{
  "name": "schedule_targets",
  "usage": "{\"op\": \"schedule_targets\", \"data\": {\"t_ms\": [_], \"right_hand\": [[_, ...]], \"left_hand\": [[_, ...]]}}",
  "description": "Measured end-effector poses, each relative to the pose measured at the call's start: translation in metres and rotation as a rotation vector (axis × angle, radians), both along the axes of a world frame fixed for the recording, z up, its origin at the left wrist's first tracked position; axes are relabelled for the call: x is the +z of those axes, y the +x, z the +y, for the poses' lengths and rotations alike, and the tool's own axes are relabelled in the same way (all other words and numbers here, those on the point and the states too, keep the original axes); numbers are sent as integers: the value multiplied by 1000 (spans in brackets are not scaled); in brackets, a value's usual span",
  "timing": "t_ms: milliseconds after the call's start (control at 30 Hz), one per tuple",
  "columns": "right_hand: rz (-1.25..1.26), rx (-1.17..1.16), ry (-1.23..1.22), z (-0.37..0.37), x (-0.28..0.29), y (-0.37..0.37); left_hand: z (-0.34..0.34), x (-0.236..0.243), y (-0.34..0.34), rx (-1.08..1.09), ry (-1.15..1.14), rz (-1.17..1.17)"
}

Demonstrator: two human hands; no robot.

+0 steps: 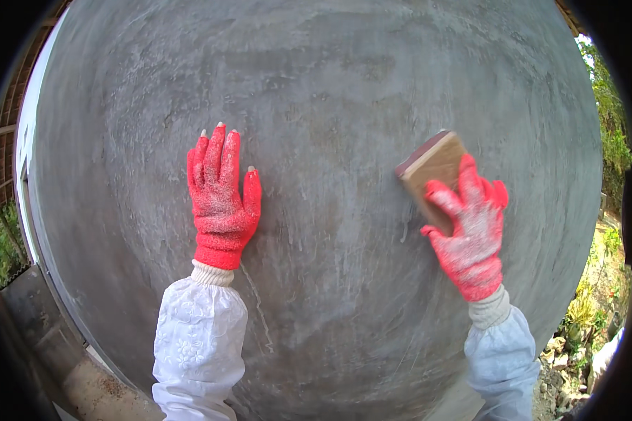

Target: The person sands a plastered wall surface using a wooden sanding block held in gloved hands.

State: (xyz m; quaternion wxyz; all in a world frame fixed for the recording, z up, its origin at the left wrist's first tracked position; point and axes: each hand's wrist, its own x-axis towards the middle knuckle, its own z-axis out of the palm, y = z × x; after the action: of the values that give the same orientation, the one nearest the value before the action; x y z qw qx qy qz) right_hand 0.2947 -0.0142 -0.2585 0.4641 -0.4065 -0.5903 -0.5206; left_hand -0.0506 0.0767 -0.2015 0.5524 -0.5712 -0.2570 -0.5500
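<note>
A grey plastered wall (pixel 330 281) fills most of the view, with streaks, pits and pale scratches on its surface. My left hand (pixel 223 196), in a red dusty glove with pale fingertips, lies flat against the wall, fingers stretched upward. Over to the right, my right hand (pixel 470 224), in a matching glove, grips a wooden sanding block (pixel 439 165). The block is tilted, its dark reddish sanding face turned toward the wall. Slight blur shows on this hand. White sleeves cover both forearms.
At the right edge are green plants (pixel 607 112) and rubble (pixel 558 365) on the ground. A pale wall edge (pixel 31 140) and a tiled roof underside (pixel 7 105) show at left. Below them stands a low grey wall (pixel 35 309) beside a dusty floor (pixel 109 393).
</note>
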Motion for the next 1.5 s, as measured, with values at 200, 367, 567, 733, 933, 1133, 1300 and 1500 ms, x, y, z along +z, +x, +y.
{"op": "schedule_targets", "data": {"t_ms": [200,367,567,733,933,1133,1300,1500], "right_hand": [[-36,142,-179,-3,13,-43],[409,185,438,32,73,-5],[-365,189,50,71,-5,-155],[-75,198,156,55,82,-106],[-104,-18,291,78,78,-139],[-532,164,-74,105,38,-197],[42,217,314,71,162,-140],[-588,82,-12,134,44,-256]], "left_hand": [[-3,-41,-32,-83,-11,25],[81,-77,-81,-111,144,-67],[105,-91,-90,-139,194,-100],[109,-141,-103,-240,164,-193],[162,-164,-101,-154,79,-199],[180,-167,-114,-169,143,-266],[185,-161,-95,-200,151,-171],[187,-166,-111,-186,168,-178]]}}
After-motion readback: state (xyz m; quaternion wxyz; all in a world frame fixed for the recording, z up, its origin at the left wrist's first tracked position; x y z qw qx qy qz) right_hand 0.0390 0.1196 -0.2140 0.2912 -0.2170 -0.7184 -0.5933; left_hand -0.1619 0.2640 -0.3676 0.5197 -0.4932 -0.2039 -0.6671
